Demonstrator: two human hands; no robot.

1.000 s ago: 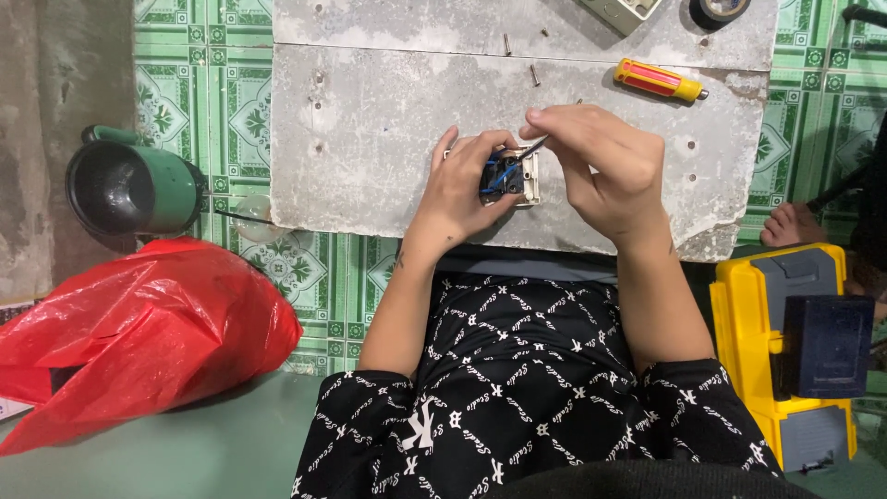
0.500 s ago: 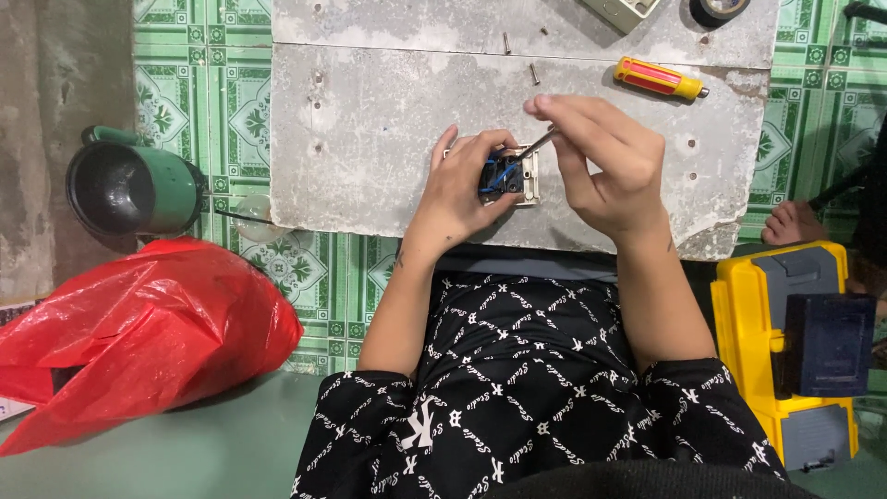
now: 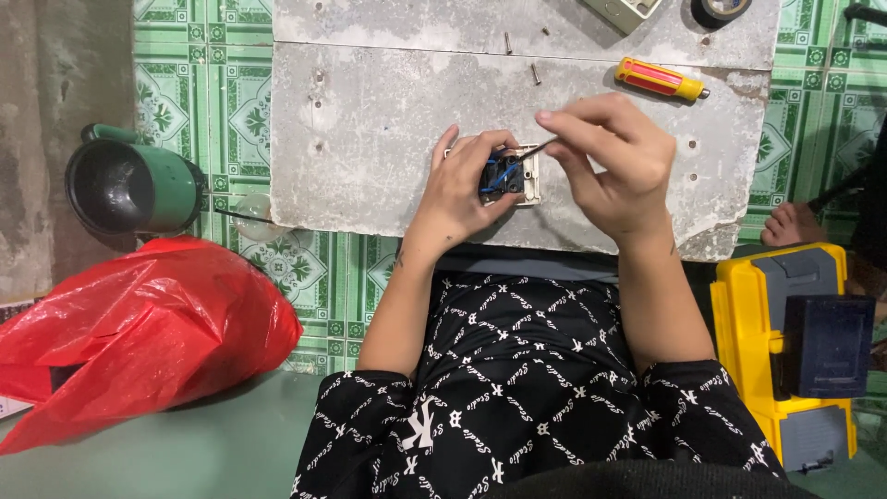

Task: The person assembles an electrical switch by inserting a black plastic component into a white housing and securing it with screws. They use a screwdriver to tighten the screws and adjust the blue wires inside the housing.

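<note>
My left hand grips a small white wall switch lying back side up on a grey concrete slab; blue wires show in its dark back. My right hand pinches a thin dark tool, its tip resting at the switch's back. Both hands are close together over the slab's near edge.
A yellow and red screwdriver and two loose screws lie on the slab. A green lamp shade and a red plastic bag are left, a yellow tool case right. Another person's foot shows at right.
My right hand has lifted and shifted slightly right, pulling the thin tool back so only its tip stays at the switch. My left hand keeps its hold.
</note>
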